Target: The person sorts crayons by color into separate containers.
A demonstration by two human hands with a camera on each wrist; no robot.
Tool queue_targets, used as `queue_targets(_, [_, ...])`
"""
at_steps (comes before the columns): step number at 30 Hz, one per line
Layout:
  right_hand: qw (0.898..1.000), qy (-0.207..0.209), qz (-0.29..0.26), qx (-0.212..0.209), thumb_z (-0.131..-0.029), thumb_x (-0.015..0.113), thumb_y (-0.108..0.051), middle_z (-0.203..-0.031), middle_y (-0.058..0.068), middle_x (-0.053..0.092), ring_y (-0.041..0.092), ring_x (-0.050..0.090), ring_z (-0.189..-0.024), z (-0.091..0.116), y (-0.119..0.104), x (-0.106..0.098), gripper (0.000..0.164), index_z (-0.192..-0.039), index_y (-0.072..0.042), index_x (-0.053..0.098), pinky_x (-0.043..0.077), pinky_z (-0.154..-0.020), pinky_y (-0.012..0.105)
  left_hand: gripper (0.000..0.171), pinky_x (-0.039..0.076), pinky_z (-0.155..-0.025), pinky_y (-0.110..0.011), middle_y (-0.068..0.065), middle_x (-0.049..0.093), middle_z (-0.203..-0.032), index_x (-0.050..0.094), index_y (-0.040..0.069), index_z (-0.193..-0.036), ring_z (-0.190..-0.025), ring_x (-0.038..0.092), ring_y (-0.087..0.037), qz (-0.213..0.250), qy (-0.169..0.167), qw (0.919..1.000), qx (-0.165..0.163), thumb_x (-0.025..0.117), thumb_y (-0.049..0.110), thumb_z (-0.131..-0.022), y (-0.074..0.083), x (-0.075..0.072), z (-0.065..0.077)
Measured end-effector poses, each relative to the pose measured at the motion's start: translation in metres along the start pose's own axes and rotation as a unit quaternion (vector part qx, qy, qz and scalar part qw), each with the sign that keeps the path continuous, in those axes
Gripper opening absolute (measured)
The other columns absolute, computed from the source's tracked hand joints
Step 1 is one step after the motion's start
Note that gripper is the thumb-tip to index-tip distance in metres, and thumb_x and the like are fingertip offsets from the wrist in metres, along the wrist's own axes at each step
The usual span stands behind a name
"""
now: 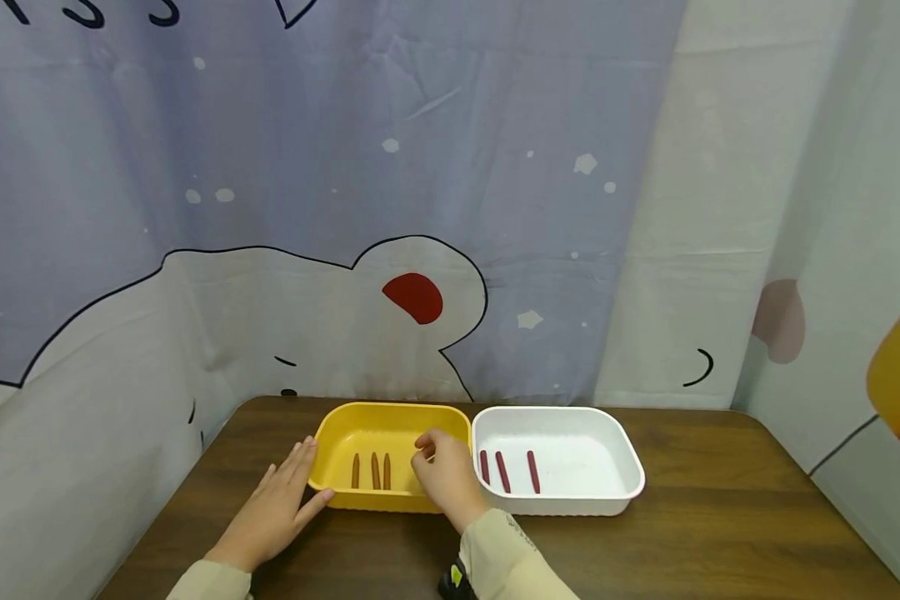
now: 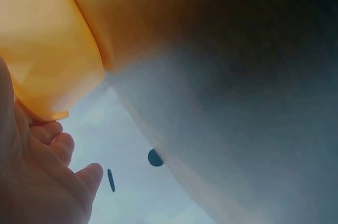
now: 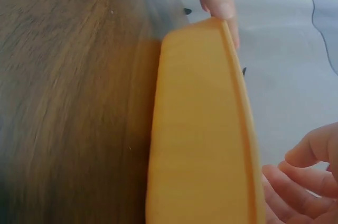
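A yellow tray (image 1: 375,501) stands on the table, with three thin brown sticks (image 1: 356,471) in it. My left hand (image 1: 270,510) lies at its left end, straight fingers along the outer wall and thumb at the front corner. The left wrist view shows fingertips of that hand (image 2: 50,166) right at the tray's edge. Over the right part of the yellow tray is my right hand (image 1: 450,477), fingers loosely bent. No object shows between thumb and fingers of the right hand (image 3: 306,182) in its wrist view; the tray wall hides the inside there.
Right beside the yellow tray stands a white tray (image 1: 558,506) with three dark red sticks (image 1: 533,472) in its left half. Both trays sit near the back of the brown wooden table (image 1: 720,500). A printed curtain (image 1: 540,208) hangs close behind them.
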State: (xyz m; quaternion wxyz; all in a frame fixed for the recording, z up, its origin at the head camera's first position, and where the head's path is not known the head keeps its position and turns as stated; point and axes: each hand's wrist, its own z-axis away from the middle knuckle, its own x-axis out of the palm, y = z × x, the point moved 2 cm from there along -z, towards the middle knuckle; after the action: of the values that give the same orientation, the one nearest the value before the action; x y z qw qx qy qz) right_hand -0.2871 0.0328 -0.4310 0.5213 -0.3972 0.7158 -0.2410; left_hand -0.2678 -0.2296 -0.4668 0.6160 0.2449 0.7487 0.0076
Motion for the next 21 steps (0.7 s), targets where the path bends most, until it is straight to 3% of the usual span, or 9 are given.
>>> queue_targets(11, [0.998,0.017,0.022,-0.048,-0.089,0.065,-0.003,-0.086,0.003,0.068,0.014,0.063,-0.073,0.010,0.005,-0.043,0.010,-0.096,-0.002,0.071,0.055,-0.067,0.026,0.084,0.024,-0.113,-0.072,-0.023,0.028,-0.163,0.024,-0.002,-0.159,-0.148,0.029,-0.044,0.004,0.006,1.0000,0.001,0.051,0.053,-0.103,-0.005,-0.001,0.000])
queue_targets(16, [0.995,0.040,0.030,-0.085,-0.087,0.065,0.000,-0.088,0.005,0.068,0.016,0.066,-0.076,0.012,0.011,-0.069,0.010,-0.095,-0.002,0.071,0.059,-0.068,0.028,0.078,0.026,-0.111,-0.072,-0.023,0.027,-0.163,0.027,0.001,-0.159,-0.148,0.028,-0.045,-0.006,0.026,0.9996,0.008,0.053,0.050,-0.104,-0.005,-0.003,0.000])
queue_targets(21, [0.989,0.068,0.067,-0.113,-0.087,0.066,0.002,-0.095,0.008,0.071,0.019,0.069,-0.082,0.016,0.030,-0.108,0.014,-0.099,-0.001,0.072,0.060,-0.076,0.039,0.073,0.029,-0.111,-0.070,-0.021,0.031,-0.161,0.032,0.004,-0.157,-0.145,0.035,-0.042,-0.024,0.066,0.9971,0.031,0.061,0.041,-0.102,-0.006,-0.003,-0.003])
